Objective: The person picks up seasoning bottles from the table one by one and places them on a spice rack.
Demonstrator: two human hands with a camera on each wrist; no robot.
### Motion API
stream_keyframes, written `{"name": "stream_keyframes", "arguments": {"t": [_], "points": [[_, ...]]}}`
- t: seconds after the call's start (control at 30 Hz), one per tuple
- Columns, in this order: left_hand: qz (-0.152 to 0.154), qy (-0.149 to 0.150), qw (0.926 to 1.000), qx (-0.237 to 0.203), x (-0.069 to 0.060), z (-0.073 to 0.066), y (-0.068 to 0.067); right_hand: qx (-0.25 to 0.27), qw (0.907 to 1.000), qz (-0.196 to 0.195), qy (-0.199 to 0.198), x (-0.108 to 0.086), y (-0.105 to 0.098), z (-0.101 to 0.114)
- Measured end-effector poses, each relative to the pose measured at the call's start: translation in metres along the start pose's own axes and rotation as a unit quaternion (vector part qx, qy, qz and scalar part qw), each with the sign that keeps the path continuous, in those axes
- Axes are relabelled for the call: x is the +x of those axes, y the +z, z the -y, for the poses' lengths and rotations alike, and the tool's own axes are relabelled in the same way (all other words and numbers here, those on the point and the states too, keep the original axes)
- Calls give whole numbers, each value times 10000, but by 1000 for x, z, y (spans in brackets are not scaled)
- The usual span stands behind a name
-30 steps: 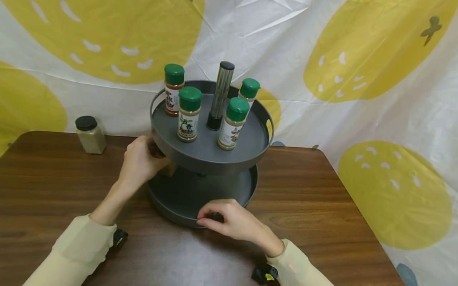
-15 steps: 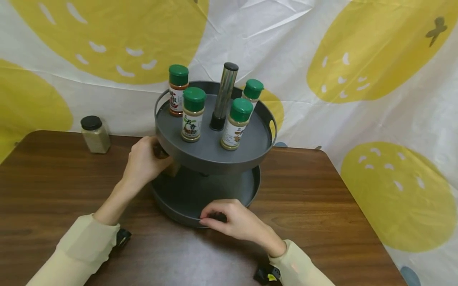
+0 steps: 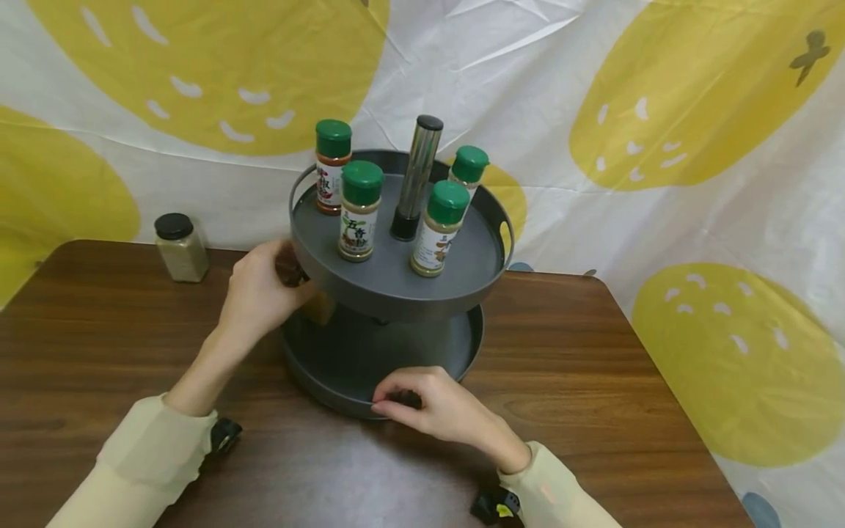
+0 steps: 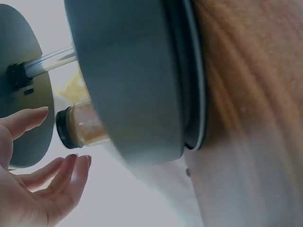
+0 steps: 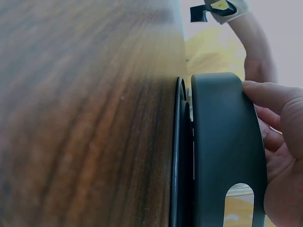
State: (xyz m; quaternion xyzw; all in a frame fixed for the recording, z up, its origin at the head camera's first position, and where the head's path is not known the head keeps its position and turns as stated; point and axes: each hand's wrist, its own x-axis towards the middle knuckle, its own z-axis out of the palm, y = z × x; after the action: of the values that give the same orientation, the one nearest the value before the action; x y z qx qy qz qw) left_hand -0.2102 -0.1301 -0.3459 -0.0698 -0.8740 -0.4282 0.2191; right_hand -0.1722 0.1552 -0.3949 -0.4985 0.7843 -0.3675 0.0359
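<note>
A dark grey two-tier turntable stands on the table, with its upper tray (image 3: 403, 292) above its lower tray (image 3: 330, 396). In the left wrist view a glass jar (image 4: 90, 124) with a black lid and tan contents stands in the lower tray. My left hand (image 3: 260, 290) is beside it under the upper tray, thumb and fingers spread around the lid with a visible gap. My right hand (image 3: 425, 403) pinches the lower tray's front rim between thumb and fingers; the right wrist view shows the thumb on the rim's edge.
Several green-capped spice shakers (image 3: 359, 213) stand on the upper tray around a metal post (image 3: 418, 176). Another black-lidded jar (image 3: 183, 253) stands on the wooden table (image 3: 561, 381) at back left. A patterned cloth (image 3: 502, 88) hangs behind.
My left hand has released the jar and drawn slightly left from it. The right hand stays on the rim. The head view has shifted a little, moving the whole scene rightward.
</note>
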Motion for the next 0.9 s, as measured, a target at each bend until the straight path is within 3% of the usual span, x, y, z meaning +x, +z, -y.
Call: {"name": "stream_keyframes", "arguments": {"t": [0.23,0.53,0.9], "points": [[-69,-307,9995,-84,1,-3,-15,-12,10000,-11,-14,-1,0,-2],[-322,-464,9984,-48,3,0,-37,22,10000,-14,47,-2,1,-3],[-1131,-374,9928,98,2,-2,-62,53,10000,14,27,-1,1,-3]]}}
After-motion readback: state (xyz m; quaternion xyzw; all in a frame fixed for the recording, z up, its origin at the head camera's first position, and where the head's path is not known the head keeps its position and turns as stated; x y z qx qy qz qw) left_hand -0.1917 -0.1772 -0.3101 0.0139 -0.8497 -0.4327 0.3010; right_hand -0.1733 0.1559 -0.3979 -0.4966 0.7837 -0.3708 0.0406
